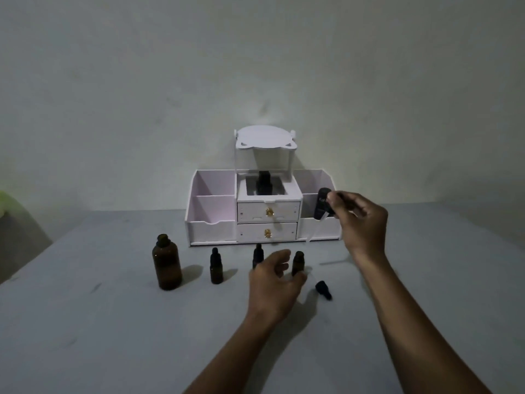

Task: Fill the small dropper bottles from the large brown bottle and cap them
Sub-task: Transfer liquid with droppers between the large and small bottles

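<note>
grey table (113, 322) runs wide and bare across the near half, from 4 o'clock round to 8 o'clock, with plenty of room for both forearms. its left edge cuts away on a slant at 9 o'clock, where a green thing (5, 200) shows just past it. at 12 o'clock a white organizer (211, 228) stands against the wall, closing off the far side; a dark bottle (262, 180) stands in its middle compartment.

in front of the organizer stands a row of bottles. the large brown bottle (167, 263) is at 9 o'clock of the row, upright, neck uncapped. just right of it is a capped dropper bottle (216, 267), then a second capped bottle (257, 255) partly behind the left hand (272, 282). that hand is half spread, fingers loosely curved, its thumb at the foot of an uncapped small bottle (298, 263); whether it touches i cannot tell. a loose dropper cap (324, 290) lies on its side at 4 o'clock of that bottle.

the right hand (360, 220) is raised at 2 o'clock, fingertips pinching a black-bulbed dropper (322, 207), its clear tube slanting down toward 7 o'clock.
</note>
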### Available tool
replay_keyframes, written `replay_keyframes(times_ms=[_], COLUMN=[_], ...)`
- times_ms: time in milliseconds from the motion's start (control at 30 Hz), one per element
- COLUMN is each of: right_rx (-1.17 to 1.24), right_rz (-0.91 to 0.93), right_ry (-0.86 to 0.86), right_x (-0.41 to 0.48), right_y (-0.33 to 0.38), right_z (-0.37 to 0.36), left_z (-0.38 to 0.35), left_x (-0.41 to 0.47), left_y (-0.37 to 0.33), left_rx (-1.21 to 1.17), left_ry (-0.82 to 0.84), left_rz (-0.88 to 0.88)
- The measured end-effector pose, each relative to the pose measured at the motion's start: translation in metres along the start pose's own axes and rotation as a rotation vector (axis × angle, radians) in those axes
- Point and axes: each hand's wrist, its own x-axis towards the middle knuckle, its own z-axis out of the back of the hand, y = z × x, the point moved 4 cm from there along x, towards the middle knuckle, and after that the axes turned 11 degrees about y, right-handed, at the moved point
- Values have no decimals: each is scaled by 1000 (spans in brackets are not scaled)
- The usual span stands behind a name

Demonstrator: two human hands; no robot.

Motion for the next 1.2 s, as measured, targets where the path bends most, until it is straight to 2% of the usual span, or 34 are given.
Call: replay_keyframes(times_ms=[133,667,1200], right_rx=[25,-50,-166], right_rz=[-5,-48,59], right_ry=[-30,22,69], right_x=[0,-2,-12], right_y=[-10,-30,-29], right_z=[2,-8,-22], left_z=[-20,-21,-24], left_x=[17,25,25], left_y=[9,10,10], left_rx=[39,18,-130], left_ry=[-19,-64,-4], left_rz=[74,31,68])
